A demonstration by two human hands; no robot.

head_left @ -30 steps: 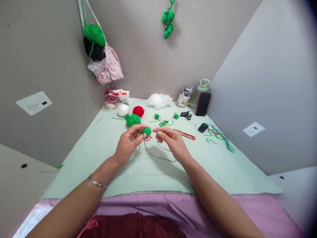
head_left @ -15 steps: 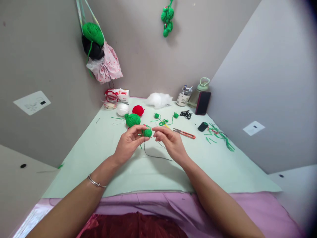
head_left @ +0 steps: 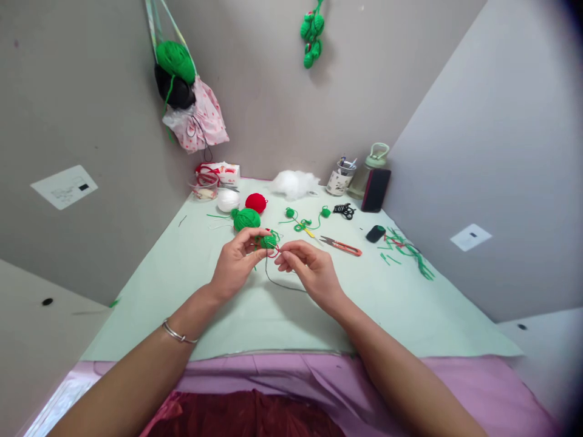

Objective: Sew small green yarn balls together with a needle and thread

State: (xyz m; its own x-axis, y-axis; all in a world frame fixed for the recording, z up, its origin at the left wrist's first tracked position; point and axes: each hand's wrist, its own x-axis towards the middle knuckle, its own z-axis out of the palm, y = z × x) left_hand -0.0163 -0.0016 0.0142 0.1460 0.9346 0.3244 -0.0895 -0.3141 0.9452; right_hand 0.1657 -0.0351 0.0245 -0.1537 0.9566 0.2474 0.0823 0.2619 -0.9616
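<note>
The fingers of my left hand (head_left: 234, 264) grip the small green yarn ball (head_left: 268, 241) above the middle of the worktop (head_left: 173, 303). My right hand (head_left: 314, 270) is just beside it, fingertips pinched together, on what I cannot tell. Orange-handled snips (head_left: 344, 246) lie toward the worktop's right edge.

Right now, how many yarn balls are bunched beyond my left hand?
3: a green ball just past your left hand, a red ball behind it rightward, and a white ball behind leftward. Your hand may hide others.
</note>
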